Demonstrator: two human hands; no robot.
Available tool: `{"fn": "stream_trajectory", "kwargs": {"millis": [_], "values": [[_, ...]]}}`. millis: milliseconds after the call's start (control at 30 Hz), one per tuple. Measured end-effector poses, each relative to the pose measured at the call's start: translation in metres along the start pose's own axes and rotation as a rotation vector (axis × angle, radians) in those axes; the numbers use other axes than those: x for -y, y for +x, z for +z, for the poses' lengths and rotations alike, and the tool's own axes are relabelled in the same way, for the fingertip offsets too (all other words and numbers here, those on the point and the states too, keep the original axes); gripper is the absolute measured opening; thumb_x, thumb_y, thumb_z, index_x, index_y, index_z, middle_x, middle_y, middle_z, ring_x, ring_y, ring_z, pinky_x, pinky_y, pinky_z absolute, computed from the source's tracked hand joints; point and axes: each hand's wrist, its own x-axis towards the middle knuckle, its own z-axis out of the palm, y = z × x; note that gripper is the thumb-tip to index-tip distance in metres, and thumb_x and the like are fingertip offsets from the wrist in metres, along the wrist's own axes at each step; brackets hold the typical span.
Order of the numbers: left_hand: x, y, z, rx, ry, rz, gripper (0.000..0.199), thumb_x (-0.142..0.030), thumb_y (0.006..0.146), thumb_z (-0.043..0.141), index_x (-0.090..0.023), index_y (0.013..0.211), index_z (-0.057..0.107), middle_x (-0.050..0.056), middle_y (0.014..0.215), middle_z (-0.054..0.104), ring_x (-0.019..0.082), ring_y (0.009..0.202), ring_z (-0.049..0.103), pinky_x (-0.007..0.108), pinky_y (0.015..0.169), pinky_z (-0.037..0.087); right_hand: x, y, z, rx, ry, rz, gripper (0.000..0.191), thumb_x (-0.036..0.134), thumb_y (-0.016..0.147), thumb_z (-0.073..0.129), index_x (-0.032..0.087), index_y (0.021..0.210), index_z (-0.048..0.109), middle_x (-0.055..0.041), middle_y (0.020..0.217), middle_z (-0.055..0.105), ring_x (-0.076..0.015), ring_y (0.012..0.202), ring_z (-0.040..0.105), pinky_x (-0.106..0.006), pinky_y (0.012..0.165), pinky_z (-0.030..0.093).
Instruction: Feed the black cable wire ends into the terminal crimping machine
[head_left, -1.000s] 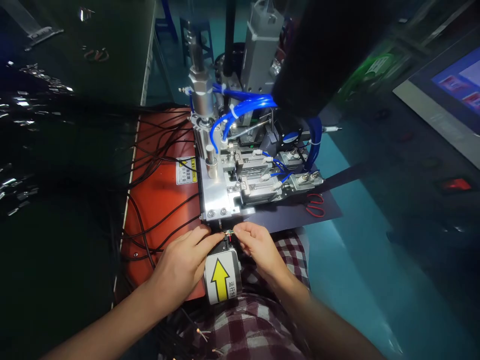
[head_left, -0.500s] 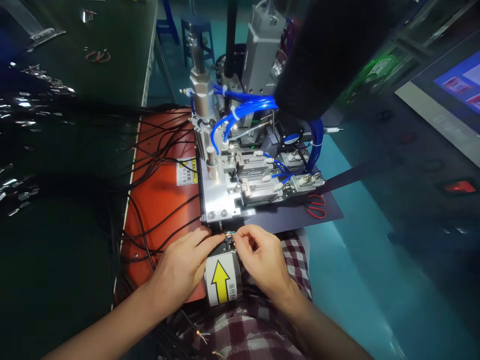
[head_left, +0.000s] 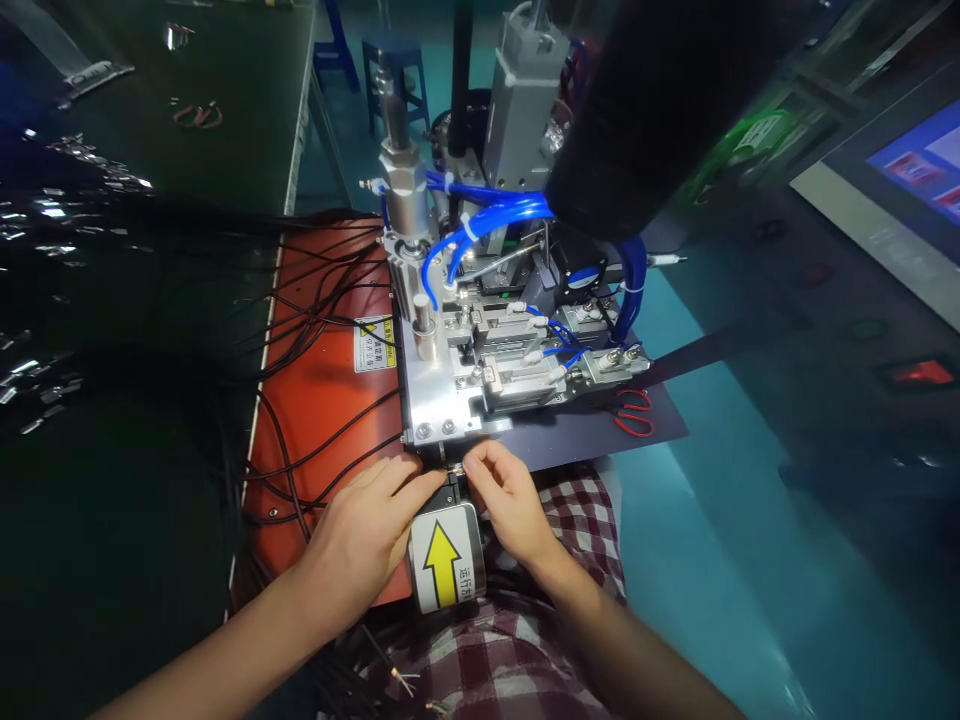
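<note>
Thin coloured wire ends (head_left: 456,469) show between my fingertips, at a small black fixture (head_left: 450,493) on the front of the machine (head_left: 442,400). My left hand (head_left: 360,530) has its thumb and fingers closed on the wires from the left; how far they reach is hidden. From the right, my right hand (head_left: 510,505) pinches the other side of the same wires with thumb and forefinger. Just below is a metal cover with a yellow arrow label (head_left: 444,560). A black cable with stripped wire ends (head_left: 401,680) hangs near my lap.
Several black cables (head_left: 300,330) lie across the orange-red surface (head_left: 322,430) at left. Red-handled scissors (head_left: 634,414) rest on the dark plate at right. Blue air tubes (head_left: 510,208) arch over the machine. A screen (head_left: 922,160) stands far right, and a stool (head_left: 394,70) behind.
My right hand has shifted slightly left and its fingers have drawn together at the wires. The left hand has stayed almost in place.
</note>
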Motion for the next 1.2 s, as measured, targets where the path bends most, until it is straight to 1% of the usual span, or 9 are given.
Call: {"fn": "stream_trajectory", "kwargs": {"millis": [133,200,333,600,733,833,1000,1100,1200], "values": [[-0.008,0.000,-0.003,0.055,0.232,-0.020,0.031,-0.007,0.084,0.047,-0.015,0.110,0.062,0.011,0.088,0.057,0.027,0.080,0.051,0.042,0.064,0.049,-0.003,0.002,0.002,0.042,0.169,0.024,0.026,0.040,0.084,0.055,0.020,0.070,0.046,0.0076,0.056,0.034,-0.0083,0.048,0.027,-0.024,0.045,0.021],[-0.011,0.000,-0.004,0.123,0.201,-0.041,0.035,-0.004,0.083,0.045,-0.012,0.114,0.058,0.010,0.087,0.056,0.025,0.078,0.051,0.040,0.064,0.049,-0.005,0.002,0.003,0.039,0.195,0.016,0.026,0.039,0.084,0.055,0.020,0.070,0.046,0.0075,0.057,0.034,-0.0083,0.049,0.026,-0.024,0.046,0.020],[-0.013,0.002,-0.004,0.224,0.038,-0.116,0.037,-0.004,0.085,0.040,-0.011,0.118,0.054,0.011,0.098,0.057,0.024,0.083,0.052,0.037,0.068,0.051,-0.007,0.001,0.005,0.028,0.175,-0.018,0.024,0.037,0.086,0.054,0.020,0.071,0.046,0.0074,0.058,0.032,-0.0087,0.050,0.026,-0.024,0.046,0.020],[-0.009,0.000,0.003,0.166,-0.018,-0.095,0.035,-0.006,0.086,0.041,-0.012,0.118,0.055,0.011,0.096,0.061,0.024,0.079,0.053,0.038,0.067,0.052,-0.006,0.000,0.003,-0.013,0.006,-0.137,0.022,0.033,0.089,0.051,0.019,0.072,0.048,0.0049,0.063,0.039,-0.0104,0.057,0.034,-0.025,0.052,0.028],[-0.011,0.004,0.006,0.202,0.000,-0.090,0.034,-0.008,0.085,0.045,-0.009,0.118,0.055,0.013,0.097,0.061,0.026,0.081,0.054,0.042,0.068,0.053,-0.009,0.001,0.006,-0.013,0.148,-0.037,0.023,0.038,0.086,0.053,0.020,0.073,0.047,0.0065,0.061,0.035,-0.0098,0.053,0.029,-0.025,0.049,0.025],[-0.011,0.003,0.006,0.173,-0.012,-0.108,0.033,-0.009,0.086,0.043,-0.010,0.116,0.057,0.013,0.097,0.059,0.026,0.084,0.055,0.041,0.070,0.053,-0.009,0.001,0.007,0.003,0.166,-0.007,0.025,0.040,0.085,0.054,0.020,0.072,0.047,0.0070,0.060,0.034,-0.0096,0.052,0.028,-0.025,0.048,0.023],[-0.006,-0.031,0.000,0.043,-0.115,-0.259,0.037,-0.007,0.090,0.032,-0.015,0.120,0.052,0.010,0.106,0.054,0.018,0.099,0.054,0.028,0.085,0.049,-0.005,0.000,0.004,0.036,0.132,-0.019,0.027,0.041,0.085,0.054,0.019,0.071,0.046,0.0074,0.057,0.034,-0.0093,0.051,0.027,-0.024,0.048,0.022],[-0.005,-0.059,-0.001,0.029,0.055,-0.321,0.042,-0.010,0.090,0.034,-0.019,0.130,0.044,0.010,0.116,0.049,0.019,0.105,0.052,0.029,0.086,0.049,-0.005,0.001,0.003,0.043,0.129,-0.023,0.028,0.042,0.084,0.054,0.019,0.069,0.046,0.0071,0.057,0.035,-0.0092,0.051,0.028,-0.024,0.048,0.023],[-0.007,-0.071,0.000,0.033,0.300,-0.298,0.045,-0.014,0.090,0.037,-0.019,0.135,0.041,0.012,0.122,0.048,0.025,0.109,0.051,0.039,0.087,0.050,-0.005,0.001,0.004,0.035,0.129,-0.024,0.029,0.043,0.083,0.055,0.019,0.069,0.047,0.0068,0.057,0.036,-0.0094,0.051,0.029,-0.024,0.049,0.024]]}}
